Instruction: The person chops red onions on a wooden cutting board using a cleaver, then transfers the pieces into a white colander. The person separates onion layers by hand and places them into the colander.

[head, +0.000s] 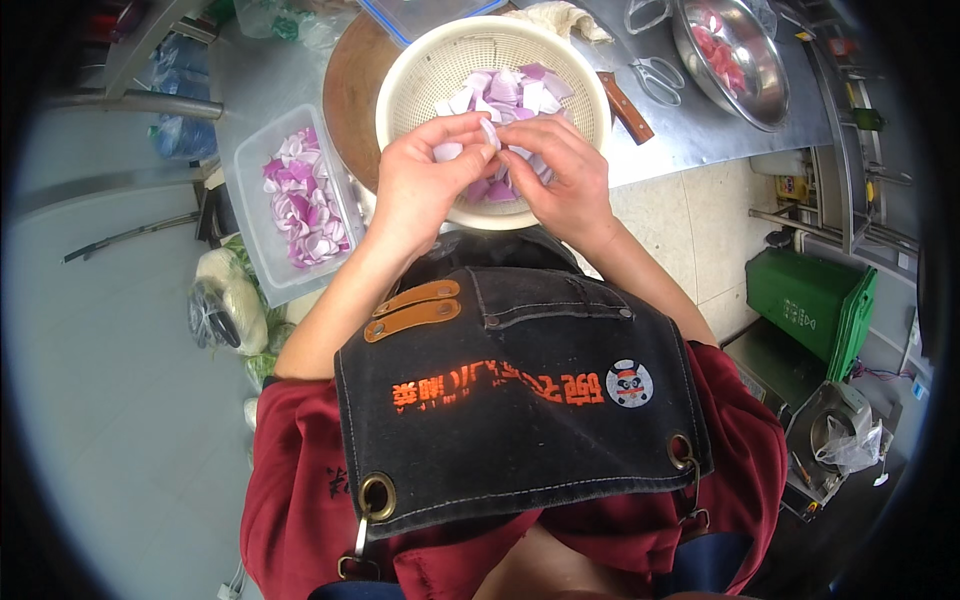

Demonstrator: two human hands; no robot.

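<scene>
Above a cream plastic colander [409, 82], my left hand [427, 176] and my right hand [562, 169] meet, fingertips pinching a small piece of onion [490, 133] between them. Cut chunks of red onion [517, 90] lie inside the colander, partly covered by my hands. To the left stands a translucent plastic tub [255, 202] that holds many separated purple and white onion layers [304, 202]. Part of a round wooden chopping board [349, 97] shows beside and beneath the colander.
On the metal table [712, 139], a wooden-handled knife [626, 109] and scissors [660, 81] lie right of the colander. A steel bowl [765, 75] with pink-red pieces stands farther right. A cloth [562, 19] is behind. Bagged vegetables [229, 300] sit low left; a green bin [806, 304] stands right.
</scene>
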